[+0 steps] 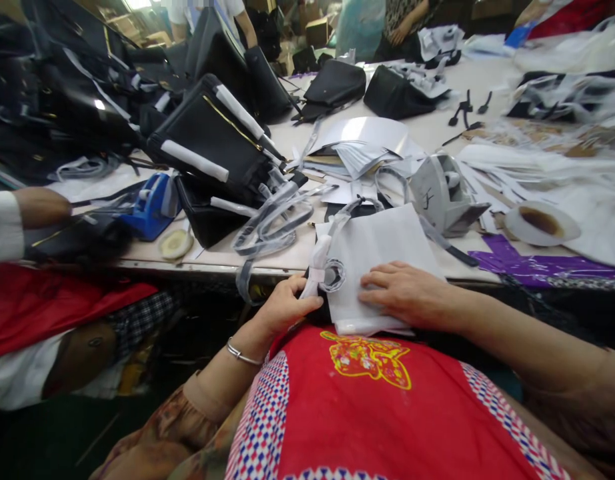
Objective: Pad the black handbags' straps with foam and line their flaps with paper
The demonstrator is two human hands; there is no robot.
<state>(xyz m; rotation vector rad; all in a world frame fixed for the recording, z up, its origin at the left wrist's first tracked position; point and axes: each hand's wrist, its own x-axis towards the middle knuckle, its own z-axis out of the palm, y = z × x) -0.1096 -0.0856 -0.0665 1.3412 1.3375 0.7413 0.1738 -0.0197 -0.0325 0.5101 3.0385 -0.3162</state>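
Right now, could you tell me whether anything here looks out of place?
Yes: the black bag lies tilted on a second bag, and loose strips trail over the table edge beside the left hand, which grips a wrapped strap.

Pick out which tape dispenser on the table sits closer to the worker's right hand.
The grey tape dispenser, just beyond the white-wrapped piece under the right hand. The blue dispenser sits far left, beside a black bag.

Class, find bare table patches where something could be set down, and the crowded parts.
Bare table lies between the paper stack, black pouch and grey dispenser; a thin strip runs by the tape roll. Black bags crowd the left, white sheets the right. The left hand grips a strap.
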